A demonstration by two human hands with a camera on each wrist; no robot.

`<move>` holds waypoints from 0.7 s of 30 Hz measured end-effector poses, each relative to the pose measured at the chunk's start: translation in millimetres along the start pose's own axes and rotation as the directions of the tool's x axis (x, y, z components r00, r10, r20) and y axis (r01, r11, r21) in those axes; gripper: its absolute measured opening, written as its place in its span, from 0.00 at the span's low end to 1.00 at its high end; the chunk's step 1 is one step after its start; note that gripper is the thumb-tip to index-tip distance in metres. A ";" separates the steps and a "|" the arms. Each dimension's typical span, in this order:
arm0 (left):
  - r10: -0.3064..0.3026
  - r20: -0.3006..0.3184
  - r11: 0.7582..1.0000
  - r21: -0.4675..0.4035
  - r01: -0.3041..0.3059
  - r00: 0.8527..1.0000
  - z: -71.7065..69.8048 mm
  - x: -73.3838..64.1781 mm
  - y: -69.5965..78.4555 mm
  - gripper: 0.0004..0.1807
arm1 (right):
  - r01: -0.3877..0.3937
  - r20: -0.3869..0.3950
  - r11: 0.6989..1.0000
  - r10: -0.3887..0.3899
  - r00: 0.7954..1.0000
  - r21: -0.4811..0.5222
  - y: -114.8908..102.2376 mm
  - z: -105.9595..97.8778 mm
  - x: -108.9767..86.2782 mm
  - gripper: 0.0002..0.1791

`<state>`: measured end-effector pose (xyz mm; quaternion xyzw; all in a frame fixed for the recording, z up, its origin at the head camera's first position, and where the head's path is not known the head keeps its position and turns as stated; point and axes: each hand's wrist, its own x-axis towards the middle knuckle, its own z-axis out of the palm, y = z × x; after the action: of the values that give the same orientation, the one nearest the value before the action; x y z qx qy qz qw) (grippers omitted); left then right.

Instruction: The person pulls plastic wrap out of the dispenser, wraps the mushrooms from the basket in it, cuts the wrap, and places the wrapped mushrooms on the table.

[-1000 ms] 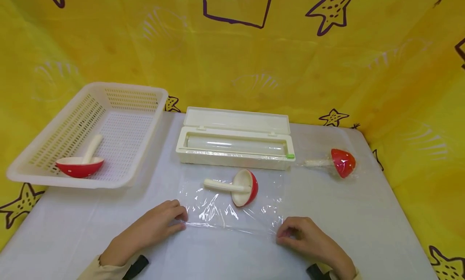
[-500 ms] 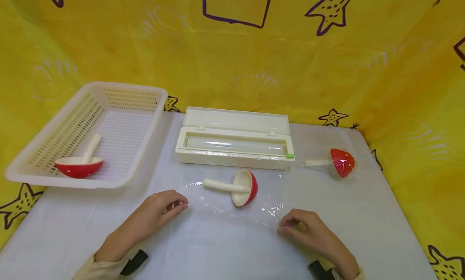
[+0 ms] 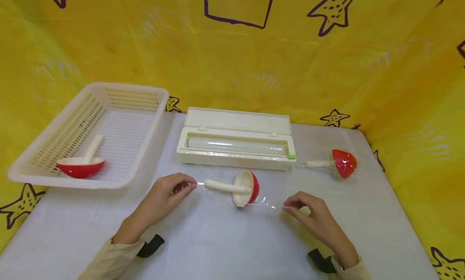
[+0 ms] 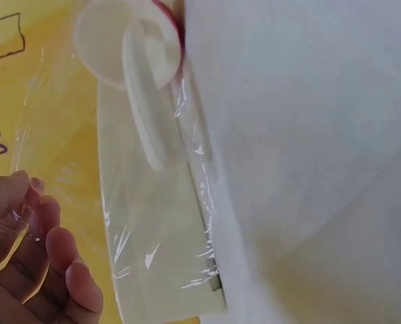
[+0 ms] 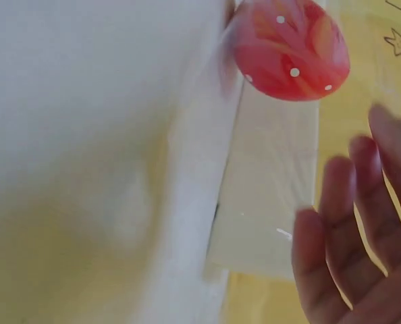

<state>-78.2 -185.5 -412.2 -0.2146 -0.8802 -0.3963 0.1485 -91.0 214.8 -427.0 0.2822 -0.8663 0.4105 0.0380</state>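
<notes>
A ladle with a red, white-spotted outside and a cream handle lies on its side mid-table, its handle toward the left. Clear cling film stretches between the two hands, its near edge raised in front of and over the ladle. My left hand pinches one corner just left of the handle tip; in the left wrist view, thumb and forefinger meet on the film. Right of the red bowl, my right hand pinches the other corner between thumb and fingers. Behind the ladle stands a cream cling film dispenser, lid up, roll inside.
A white slotted basket at the left contains another red ladle. To the right of the dispenser lies a film-wrapped red ladle. A yellow patterned cloth hangs behind the white-covered table.
Both hands have moved away from the body, lifting the film's near edge from the table up to the ladle. The ladle, dispenser and basket stay in place.
</notes>
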 end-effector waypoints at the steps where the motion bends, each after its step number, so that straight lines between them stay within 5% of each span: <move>1: -0.012 -0.004 1.000 -0.010 0.012 1.000 0.6 2.0 -0.8 0.06 | -0.005 -0.024 1.000 0.005 1.000 -0.004 0.3 0.2 1.9 0.15; 11: -0.167 0.026 0.984 -0.056 0.168 0.986 8.5 24.4 -8.0 0.03 | -0.038 -0.179 0.999 0.040 0.983 0.015 6.3 0.6 21.7 0.12; 21: -0.225 -0.031 0.974 -0.001 0.225 0.974 19.7 44.4 -13.8 0.03 | -0.131 -0.305 0.990 0.140 0.942 0.048 -9.6 9.4 49.8 0.08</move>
<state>-125.2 -167.1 -414.5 -0.1072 -0.8969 -0.4129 0.1168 -126.2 180.3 -411.8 0.1553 -0.8614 0.4628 0.1401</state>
